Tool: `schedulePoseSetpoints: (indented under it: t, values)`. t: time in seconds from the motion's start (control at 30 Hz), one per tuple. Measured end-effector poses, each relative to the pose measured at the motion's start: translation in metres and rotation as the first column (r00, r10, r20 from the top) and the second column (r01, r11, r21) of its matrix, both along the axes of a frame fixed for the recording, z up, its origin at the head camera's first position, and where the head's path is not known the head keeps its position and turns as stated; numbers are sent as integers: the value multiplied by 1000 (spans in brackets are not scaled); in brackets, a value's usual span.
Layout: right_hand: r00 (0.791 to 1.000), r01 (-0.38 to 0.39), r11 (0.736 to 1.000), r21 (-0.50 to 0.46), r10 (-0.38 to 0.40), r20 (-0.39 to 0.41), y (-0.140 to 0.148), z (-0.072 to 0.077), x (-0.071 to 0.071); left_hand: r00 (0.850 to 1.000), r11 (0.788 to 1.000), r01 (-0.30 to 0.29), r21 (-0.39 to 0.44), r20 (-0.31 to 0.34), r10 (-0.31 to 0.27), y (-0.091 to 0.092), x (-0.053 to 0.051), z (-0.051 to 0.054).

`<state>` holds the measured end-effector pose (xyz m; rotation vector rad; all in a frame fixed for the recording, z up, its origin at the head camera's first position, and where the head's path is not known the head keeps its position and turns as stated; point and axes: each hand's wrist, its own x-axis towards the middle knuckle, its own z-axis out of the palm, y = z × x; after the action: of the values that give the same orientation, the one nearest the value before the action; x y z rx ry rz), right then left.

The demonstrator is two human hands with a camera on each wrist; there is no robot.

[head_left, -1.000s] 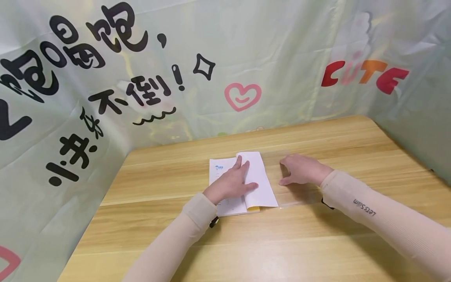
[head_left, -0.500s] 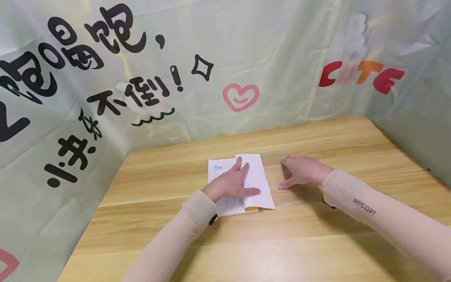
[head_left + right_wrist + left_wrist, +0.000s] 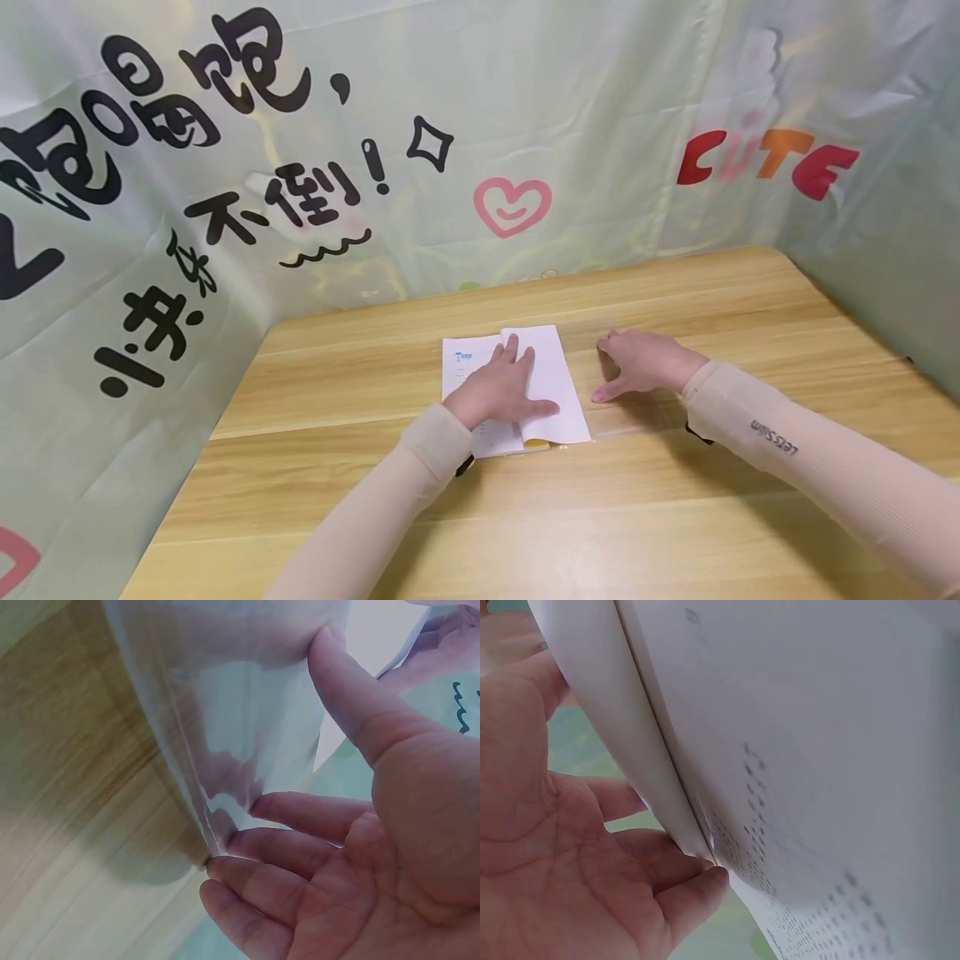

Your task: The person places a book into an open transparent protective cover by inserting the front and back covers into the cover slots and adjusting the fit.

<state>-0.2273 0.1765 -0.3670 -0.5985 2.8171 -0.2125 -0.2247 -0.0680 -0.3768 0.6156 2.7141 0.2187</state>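
A booklet lies on the table, its printed white page [image 3: 454, 379] at the left and a blank white flap [image 3: 557, 375] folded over at the right. A bit of yellow shows under the flap's near edge. My left hand [image 3: 501, 392] rests across the fold with fingers spread, thumb on the flap; in the left wrist view its fingertips [image 3: 716, 879] touch the paper along the fold. A clear plastic sheet [image 3: 225, 697] extends right from under the flap. Onto it my right hand [image 3: 647, 362] presses its fingertips and thumb, fingers fairly straight.
The wooden table [image 3: 315, 467] runs under both arms, with its rounded far corner at the right. A pale printed cloth [image 3: 600, 108] hangs along the back and both sides. Dark bands show at both wrists.
My left hand has shifted slightly right over the fold. The flap's near right corner moved a little left, then back right. My right hand stays in nearly the same place.
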Motion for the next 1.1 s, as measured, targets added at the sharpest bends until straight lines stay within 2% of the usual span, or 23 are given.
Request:
schedulePoseSetpoints:
  t: [0.53,0.77,1.1]
  values:
    - [1000,-22,1000,-10,22,-5,2,-2,-1,1000,1000,-25,-7,-14,24,11,2,3]
    - [1000,-16,1000,-9,16,-1,2,-3,0,997,997,-71,-32,-7,71,14,4,1]
    - [1000,-8,999,-32,8,-2,2,-3,0,996,995,-82,-50,-33,80,16,5,6]
